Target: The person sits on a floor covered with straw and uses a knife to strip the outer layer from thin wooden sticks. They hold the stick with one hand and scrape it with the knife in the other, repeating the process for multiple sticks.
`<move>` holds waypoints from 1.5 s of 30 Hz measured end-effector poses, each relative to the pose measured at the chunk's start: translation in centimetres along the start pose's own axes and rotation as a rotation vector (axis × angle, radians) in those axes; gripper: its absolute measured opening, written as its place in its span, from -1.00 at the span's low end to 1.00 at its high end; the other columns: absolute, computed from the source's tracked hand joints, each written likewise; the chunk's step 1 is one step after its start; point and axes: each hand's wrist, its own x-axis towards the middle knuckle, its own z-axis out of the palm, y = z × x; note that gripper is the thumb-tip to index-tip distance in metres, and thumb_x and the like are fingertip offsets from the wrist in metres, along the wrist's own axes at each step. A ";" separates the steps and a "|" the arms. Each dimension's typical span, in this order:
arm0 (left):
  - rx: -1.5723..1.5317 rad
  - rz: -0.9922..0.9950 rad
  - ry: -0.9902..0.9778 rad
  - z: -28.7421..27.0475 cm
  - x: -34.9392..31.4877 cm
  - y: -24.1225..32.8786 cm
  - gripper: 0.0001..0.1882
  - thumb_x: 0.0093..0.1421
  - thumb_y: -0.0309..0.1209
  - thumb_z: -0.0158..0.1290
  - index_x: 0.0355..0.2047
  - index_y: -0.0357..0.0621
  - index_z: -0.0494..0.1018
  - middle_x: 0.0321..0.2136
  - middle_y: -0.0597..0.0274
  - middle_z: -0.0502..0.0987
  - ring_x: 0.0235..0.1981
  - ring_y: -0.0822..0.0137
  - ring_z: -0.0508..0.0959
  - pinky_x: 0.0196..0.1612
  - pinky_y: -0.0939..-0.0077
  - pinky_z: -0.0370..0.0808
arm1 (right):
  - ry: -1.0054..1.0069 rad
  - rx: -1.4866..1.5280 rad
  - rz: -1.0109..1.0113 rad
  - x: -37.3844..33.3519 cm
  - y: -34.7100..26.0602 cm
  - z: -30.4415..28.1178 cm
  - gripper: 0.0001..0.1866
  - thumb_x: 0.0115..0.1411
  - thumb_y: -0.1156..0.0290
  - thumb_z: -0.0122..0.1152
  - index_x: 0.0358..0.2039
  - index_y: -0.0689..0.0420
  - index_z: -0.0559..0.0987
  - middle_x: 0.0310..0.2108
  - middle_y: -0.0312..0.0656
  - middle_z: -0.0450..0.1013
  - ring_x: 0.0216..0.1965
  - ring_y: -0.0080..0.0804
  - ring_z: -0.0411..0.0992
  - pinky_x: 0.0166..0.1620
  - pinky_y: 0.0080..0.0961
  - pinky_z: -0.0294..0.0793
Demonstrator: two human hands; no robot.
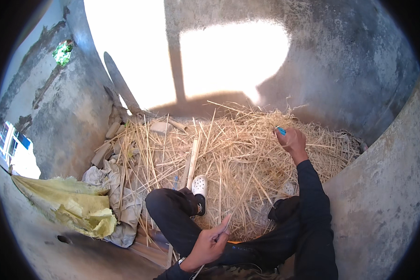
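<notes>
My left hand [207, 248] is closed low over my lap. A thin pale straw stalk [200, 270] runs through it; one end sticks out below the fist, and the upper part blends into the straw beyond. Farther forward and to the right, my right hand [294, 143] is raised over the straw heap, its fingers closed. A small blue object [281, 130] with a yellowish tip shows at the fingers; the hand hides the rest, so its kind cannot be made out. Beneath both hands lies loose dry straw [238, 168].
My bent legs and a white clog [199, 185] rest among the straw. A yellow torn sack [74, 205] and greyish cloth [126, 196] lie at left. Flat wooden strips [194, 158] stand near the clog. Rough walls [340, 60] enclose the space.
</notes>
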 end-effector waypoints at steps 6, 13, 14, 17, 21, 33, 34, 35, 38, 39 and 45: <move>-0.365 -0.090 0.105 -2.4 1.4 -1.7 -0.56 0.33 -0.42 -0.13 0.20 -0.24 0.21 -0.68 0.50 0.18 -0.69 0.64 0.13 -0.61 0.78 0.14 | -0.355 0.176 -0.010 -3.0 -5.1 -1.8 -0.16 0.04 -0.47 -0.16 -0.75 0.18 0.48 -0.79 -0.13 0.35 -0.68 -0.16 0.41 -0.58 -0.26 0.33; -0.480 -0.136 0.058 -2.9 3.7 0.2 -0.56 0.35 -0.37 -0.15 0.20 -0.24 0.21 -0.73 0.51 0.19 -0.74 0.67 0.13 -0.66 0.78 0.11 | -0.361 0.210 -0.583 -12.4 -10.4 -2.1 -0.24 -0.01 -0.45 -0.06 -0.74 0.09 0.51 -0.81 -0.12 0.34 -0.72 -0.16 0.40 -0.59 -0.24 0.33; -0.442 -0.112 0.072 -2.8 3.7 -0.2 -0.56 0.34 -0.37 -0.14 0.20 -0.24 0.21 -0.71 0.52 0.19 -0.72 0.67 0.14 -0.65 0.78 0.10 | -0.400 0.201 -0.591 -12.6 -10.8 -2.2 -0.23 -0.01 -0.46 -0.08 -0.72 0.08 0.54 -0.81 -0.12 0.36 -0.72 -0.16 0.41 -0.59 -0.25 0.34; -0.375 -0.070 0.098 -2.4 3.5 -1.5 -0.55 0.34 -0.39 -0.13 0.20 -0.24 0.21 -0.68 0.54 0.20 -0.68 0.69 0.14 -0.62 0.77 0.10 | -0.326 0.183 -0.441 -10.3 -10.0 -2.0 -0.22 -0.03 -0.47 -0.07 -0.72 0.08 0.56 -0.81 -0.13 0.36 -0.71 -0.16 0.43 -0.59 -0.25 0.35; -0.331 -0.064 0.078 -2.1 3.8 -1.0 -0.55 0.33 -0.40 -0.12 0.21 -0.25 0.21 -0.65 0.55 0.21 -0.63 0.70 0.16 -0.59 0.78 0.10 | -0.351 0.123 -0.506 -11.7 -10.3 -2.7 -0.22 0.01 -0.45 -0.10 -0.73 0.10 0.56 -0.80 -0.13 0.38 -0.69 -0.18 0.45 -0.58 -0.27 0.36; -0.096 0.017 0.100 -1.4 2.7 0.7 -0.56 0.32 -0.47 -0.11 0.19 -0.25 0.22 -0.59 0.54 0.23 -0.56 0.70 0.16 -0.55 0.76 0.13 | -0.286 0.155 -0.525 -11.8 -10.1 -3.2 -0.28 -0.03 -0.44 -0.01 -0.77 0.05 0.50 -0.81 -0.11 0.34 -0.71 -0.11 0.39 -0.59 -0.22 0.34; -0.032 0.027 0.127 -1.4 2.4 0.9 -0.57 0.32 -0.47 -0.11 0.19 -0.27 0.22 -0.60 0.53 0.23 -0.56 0.69 0.16 -0.55 0.75 0.13 | -0.282 0.168 -0.524 -11.3 -10.3 -3.2 -0.28 -0.04 -0.44 0.00 -0.77 0.05 0.49 -0.81 -0.12 0.34 -0.72 -0.11 0.39 -0.60 -0.23 0.34; 0.017 0.034 0.138 -1.4 2.2 0.9 -0.57 0.31 -0.47 -0.11 0.18 -0.28 0.23 -0.61 0.52 0.23 -0.56 0.68 0.16 -0.55 0.74 0.13 | -0.275 0.175 -0.520 -10.9 -10.2 -3.3 -0.28 -0.04 -0.43 0.01 -0.77 0.05 0.49 -0.81 -0.12 0.34 -0.72 -0.11 0.39 -0.60 -0.23 0.33; 0.104 0.079 0.160 -1.6 2.6 0.2 -0.58 0.31 -0.48 -0.10 0.17 -0.30 0.23 -0.64 0.50 0.21 -0.57 0.67 0.16 -0.56 0.72 0.14 | -0.221 0.176 -0.525 -10.5 -9.7 -2.5 -0.28 -0.05 -0.45 -0.01 -0.76 0.04 0.52 -0.81 -0.16 0.35 -0.72 -0.17 0.40 -0.62 -0.26 0.33; 0.095 0.095 0.164 -1.6 2.7 -0.3 -0.58 0.31 -0.48 -0.10 0.16 -0.30 0.24 -0.64 0.50 0.20 -0.58 0.67 0.16 -0.56 0.72 0.14 | -0.195 0.168 -0.523 -10.4 -9.7 -2.6 -0.26 -0.05 -0.47 -0.03 -0.75 0.04 0.53 -0.81 -0.17 0.36 -0.72 -0.19 0.42 -0.62 -0.27 0.34; 0.030 0.011 0.070 -0.7 1.5 0.9 -0.58 0.32 -0.49 -0.12 0.18 -0.32 0.22 -0.56 0.54 0.25 -0.53 0.70 0.17 -0.51 0.79 0.13 | -0.140 0.161 -0.237 -6.0 -6.5 -2.4 -0.25 0.00 -0.47 -0.09 -0.77 0.04 0.49 -0.81 -0.16 0.35 -0.71 -0.19 0.42 -0.60 -0.27 0.35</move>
